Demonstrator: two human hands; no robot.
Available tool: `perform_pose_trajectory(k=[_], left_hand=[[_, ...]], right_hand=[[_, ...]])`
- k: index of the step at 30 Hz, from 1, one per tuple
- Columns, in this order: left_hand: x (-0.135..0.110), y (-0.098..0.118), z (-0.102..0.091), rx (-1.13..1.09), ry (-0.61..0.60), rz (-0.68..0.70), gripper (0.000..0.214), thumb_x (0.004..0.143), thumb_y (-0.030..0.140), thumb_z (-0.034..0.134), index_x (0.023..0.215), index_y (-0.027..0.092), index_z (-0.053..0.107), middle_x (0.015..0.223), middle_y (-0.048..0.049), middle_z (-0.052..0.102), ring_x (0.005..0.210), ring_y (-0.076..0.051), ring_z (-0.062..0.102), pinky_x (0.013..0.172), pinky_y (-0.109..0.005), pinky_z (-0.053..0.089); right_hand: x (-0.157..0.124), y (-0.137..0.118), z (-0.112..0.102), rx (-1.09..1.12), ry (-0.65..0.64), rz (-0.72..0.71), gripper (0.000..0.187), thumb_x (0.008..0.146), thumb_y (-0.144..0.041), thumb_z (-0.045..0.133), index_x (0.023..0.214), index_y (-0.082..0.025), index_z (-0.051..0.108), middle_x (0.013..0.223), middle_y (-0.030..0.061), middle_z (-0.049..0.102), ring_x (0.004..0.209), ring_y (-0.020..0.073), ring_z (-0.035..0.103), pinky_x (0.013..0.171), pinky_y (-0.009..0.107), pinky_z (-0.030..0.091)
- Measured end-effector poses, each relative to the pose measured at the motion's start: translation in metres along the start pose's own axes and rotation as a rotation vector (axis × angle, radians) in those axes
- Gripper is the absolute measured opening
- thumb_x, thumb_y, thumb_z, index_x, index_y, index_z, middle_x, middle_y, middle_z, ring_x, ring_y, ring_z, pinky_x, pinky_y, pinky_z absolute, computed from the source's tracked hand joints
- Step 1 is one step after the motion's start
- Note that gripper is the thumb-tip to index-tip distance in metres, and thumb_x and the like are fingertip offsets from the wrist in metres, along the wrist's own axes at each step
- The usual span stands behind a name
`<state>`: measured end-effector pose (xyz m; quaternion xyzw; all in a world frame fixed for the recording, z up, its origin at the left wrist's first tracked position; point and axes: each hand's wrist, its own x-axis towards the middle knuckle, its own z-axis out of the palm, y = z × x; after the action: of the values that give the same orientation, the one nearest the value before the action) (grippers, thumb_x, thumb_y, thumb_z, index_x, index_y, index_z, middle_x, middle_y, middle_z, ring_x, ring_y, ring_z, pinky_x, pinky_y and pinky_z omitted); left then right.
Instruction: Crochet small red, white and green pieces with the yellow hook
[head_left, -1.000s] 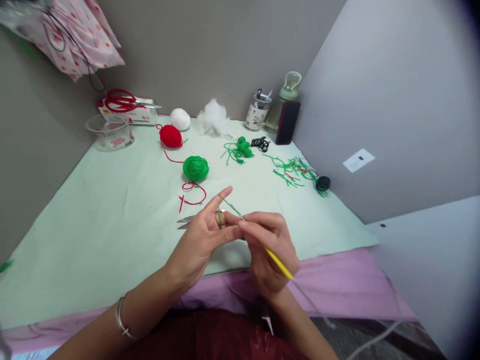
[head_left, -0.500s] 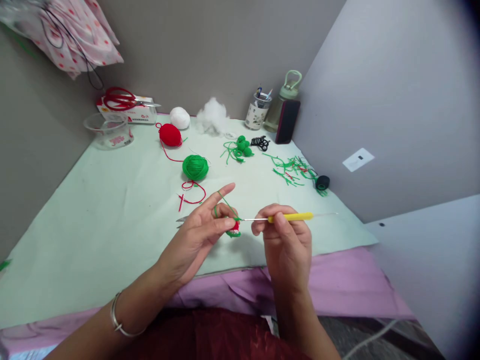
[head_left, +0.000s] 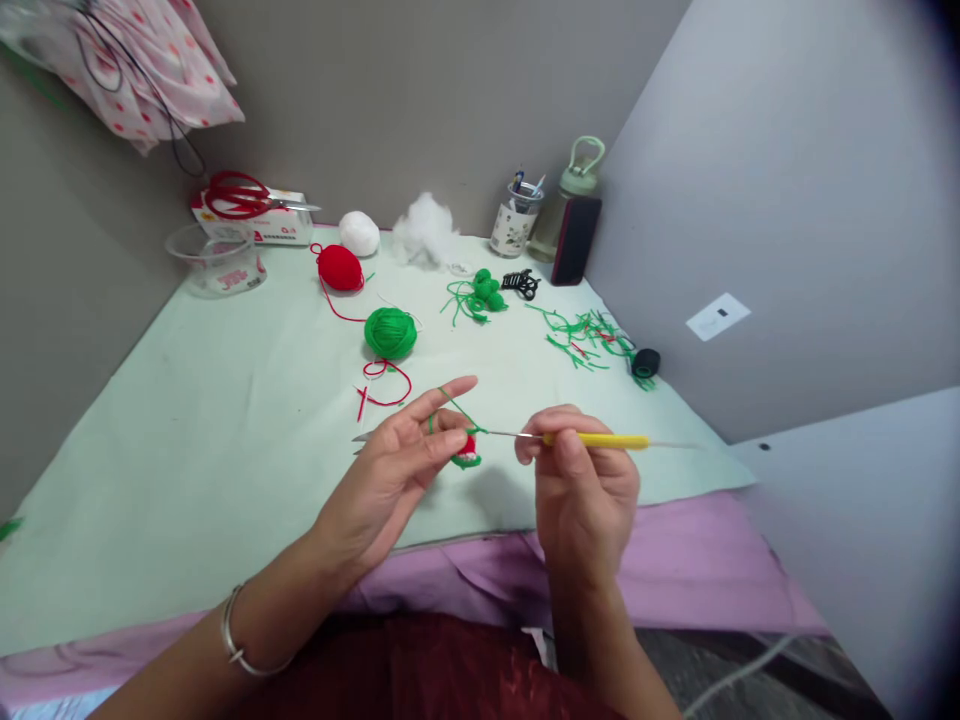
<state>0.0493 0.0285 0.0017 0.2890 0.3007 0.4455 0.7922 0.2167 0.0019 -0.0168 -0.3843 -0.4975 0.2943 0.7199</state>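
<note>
Between thumb and fingers, my left hand point(head_left: 409, 450) pinches a small crochet piece point(head_left: 468, 450) in red, white and green. Green yarn point(head_left: 459, 408) runs over its raised index finger and down to the piece. My right hand point(head_left: 585, 480) is closed on the yellow handle of a crochet hook point(head_left: 600, 440), whose metal tip meets the green yarn at the top edge of the piece. Beyond my left hand lies a green yarn ball point(head_left: 391, 334). Partly hidden behind that hand are metal blades point(head_left: 361, 440).
Farther back are a red yarn ball point(head_left: 340, 268), a white ball point(head_left: 359, 233), fluffy stuffing point(head_left: 425, 232) and green crocheted pieces point(head_left: 487, 291). Yarn scraps point(head_left: 589, 338), a phone point(head_left: 576, 242) and a bottle point(head_left: 551, 222) stand right. Red-handled scissors point(head_left: 238, 195) rest on a box beside a clear tub point(head_left: 221, 268).
My right hand has drawn the crochet hook a little to the right, away from my left hand. The left index finger has dipped slightly, with the yarn still over it.
</note>
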Motion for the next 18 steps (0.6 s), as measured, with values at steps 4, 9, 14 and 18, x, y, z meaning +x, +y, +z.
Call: perform_pose_trajectory(k=[4, 9, 14, 18], left_hand=[[-0.001, -0.005, 0.006, 0.060, -0.026, 0.069, 0.056, 0.082, 0.020, 0.088, 0.135, 0.027, 0.074, 0.090, 0.0010, 0.072, 0.084, -0.011, 0.062, 0.085, -0.023, 0.049], [0.001, -0.009, 0.008, 0.095, 0.002, 0.089, 0.053, 0.082, 0.022, 0.090, 0.132, 0.028, 0.075, 0.085, 0.0026, 0.071, 0.079, -0.009, 0.062, 0.083, -0.023, 0.049], [0.004, -0.009, 0.007, -0.009, 0.001, 0.005, 0.055, 0.079, 0.026, 0.092, 0.132, 0.023, 0.076, 0.084, 0.0007, 0.071, 0.082, -0.012, 0.063, 0.084, -0.024, 0.049], [0.005, -0.005, 0.004, 0.001, 0.020, -0.042, 0.044, 0.080, 0.027, 0.091, 0.122, 0.019, 0.081, 0.086, -0.0009, 0.069, 0.081, -0.011, 0.060, 0.081, -0.021, 0.048]], right_hand=[[0.001, 0.000, 0.005, 0.010, -0.101, 0.033, 0.015, 0.100, -0.024, 0.066, 0.099, -0.026, 0.081, 0.091, 0.0029, 0.077, 0.077, 0.0155, 0.067, 0.070, 0.031, 0.057], [-0.007, -0.001, 0.008, -0.254, -0.127, -0.111, 0.023, 0.101, -0.016, 0.063, 0.108, -0.029, 0.080, 0.095, 0.0023, 0.079, 0.083, 0.0167, 0.072, 0.071, 0.032, 0.060], [-0.013, 0.000, 0.002, -0.585, -0.167, -0.456, 0.037, 0.096, -0.008, 0.068, 0.122, -0.032, 0.078, 0.114, 0.0066, 0.077, 0.099, 0.0206, 0.073, 0.081, 0.036, 0.063], [-0.005, -0.003, -0.001, -0.259, -0.063, -0.195, 0.025, 0.101, -0.013, 0.060, 0.110, -0.027, 0.079, 0.085, 0.0022, 0.072, 0.074, 0.0162, 0.069, 0.066, 0.032, 0.059]])
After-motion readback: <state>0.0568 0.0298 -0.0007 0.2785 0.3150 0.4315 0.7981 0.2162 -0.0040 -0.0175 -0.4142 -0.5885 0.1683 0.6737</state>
